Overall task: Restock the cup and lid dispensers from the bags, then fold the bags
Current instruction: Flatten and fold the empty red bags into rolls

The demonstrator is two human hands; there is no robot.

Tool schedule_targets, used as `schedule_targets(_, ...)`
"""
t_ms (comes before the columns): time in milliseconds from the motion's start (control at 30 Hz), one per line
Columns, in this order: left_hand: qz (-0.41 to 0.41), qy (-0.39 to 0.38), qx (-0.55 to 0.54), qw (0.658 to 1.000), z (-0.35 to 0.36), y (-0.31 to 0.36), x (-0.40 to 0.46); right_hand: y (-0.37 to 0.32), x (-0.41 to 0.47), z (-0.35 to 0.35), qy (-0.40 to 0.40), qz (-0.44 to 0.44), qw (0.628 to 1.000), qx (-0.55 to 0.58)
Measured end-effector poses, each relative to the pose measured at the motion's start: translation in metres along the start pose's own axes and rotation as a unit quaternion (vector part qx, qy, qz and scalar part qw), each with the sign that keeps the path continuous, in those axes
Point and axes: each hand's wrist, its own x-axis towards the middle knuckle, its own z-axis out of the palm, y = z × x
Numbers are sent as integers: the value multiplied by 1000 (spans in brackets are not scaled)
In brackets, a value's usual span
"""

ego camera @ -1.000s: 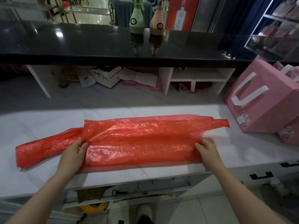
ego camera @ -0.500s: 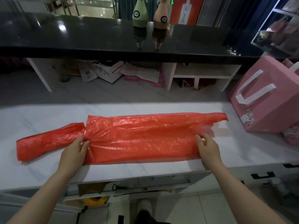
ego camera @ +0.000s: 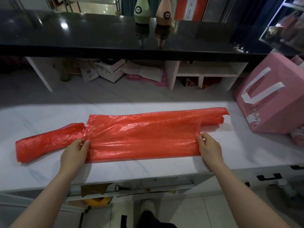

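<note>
Both long edges of the red bag [ego camera: 141, 137] are being pinched, apparently, by left hand [ego camera: 74, 153] and right hand [ego camera: 209, 148]; bag is being narrowed since a second ago; folding is being advanced.

We see a pink gift box [ego camera: 271, 102] w/ white ribbon at the white marble counter's [ego camera: 148, 170] right edge. On the black upper shelf [ego camera: 82, 35], far edge: green bottle [ego camera: 142, 11] beside pink bottle [ego camera: 165, 12]. Under it, papers [ego camera: 143, 72] and a white box [ego camera: 110, 70]. Below the counter's near edge, a white shoe [ego camera: 148, 207].
</note>
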Motion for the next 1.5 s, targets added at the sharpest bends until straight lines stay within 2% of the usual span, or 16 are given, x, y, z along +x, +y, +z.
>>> schedule_targets(133,-4,22,68,997,6,0,10,2,5,1,9,16,1000,-9)
schedule_targets(233,-11,32,79,996,9,1,11,6,3,2,17,13,1000,-6)
schedule_targets(433,-12,71,-21,997,7,7,-4,4,1,4,30,17,999,-5)
schedule_targets(533,7,64,-66,996,4,10,-9,6,3,1,50,14,999,-6)
schedule_targets(767,28,38,5,999,6,14,-4,0,15,-2,26,38,998,-33)
schedule_targets(967,93,30,106,990,6,24,-4,-1,13,-2,33,69,995,70)
schedule_targets(1100,153,37,171,973,8,42,1,-1,13,-1,55,48,993,92)
schedule_targets(1200,258,7,160,953,20,64,11,-2,14,1,56,21,994,89)
schedule_targets(1267,292,-40,176,939,36,80,21,-4,15,2,55,11,996,74)
schedule_targets(1367,237,-118,238,934,61,89,36,-6,17,2,49,19,998,31)
schedule_targets(1500,185,-147,294,926,81,72,43,-7,19,1,34,56,998,-25)
